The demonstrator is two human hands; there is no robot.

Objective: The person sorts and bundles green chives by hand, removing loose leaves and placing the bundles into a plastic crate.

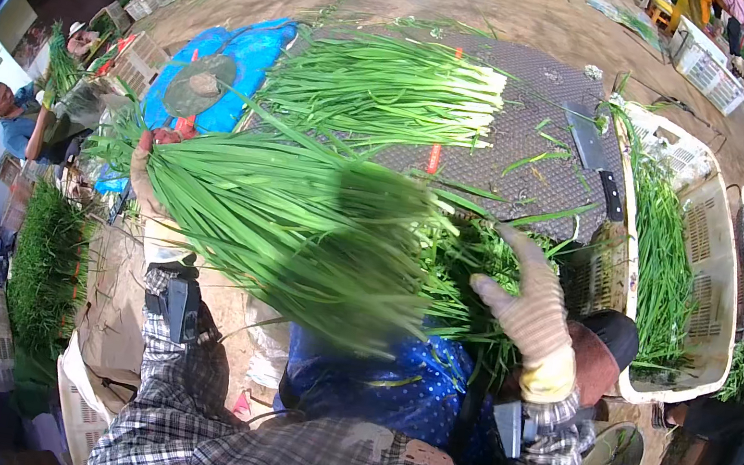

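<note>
A large loose bunch of green garlic chives (259,207) spreads across my lap, its pale cut ends toward the right and partly blurred. My left hand (151,172), in a work glove, grips the leafy end of this bunch. My right hand (530,294), in a striped knit glove, has its thumb and fingers apart and holds nothing. It hovers just right of the pale ends, over darker loose greens (482,272). Beyond the bunch, trimmed chives (387,89) lie on a dark textured mat (551,71), with red tape strips showing at their edges.
A cleaver (593,151) with a black handle rests on the mat's right side. Beside it stands a white plastic crate (712,345) with greens inside. A blue plastic sheet (267,44) bears a round grey disc with a stone (204,85). A person (25,119) sits at the left.
</note>
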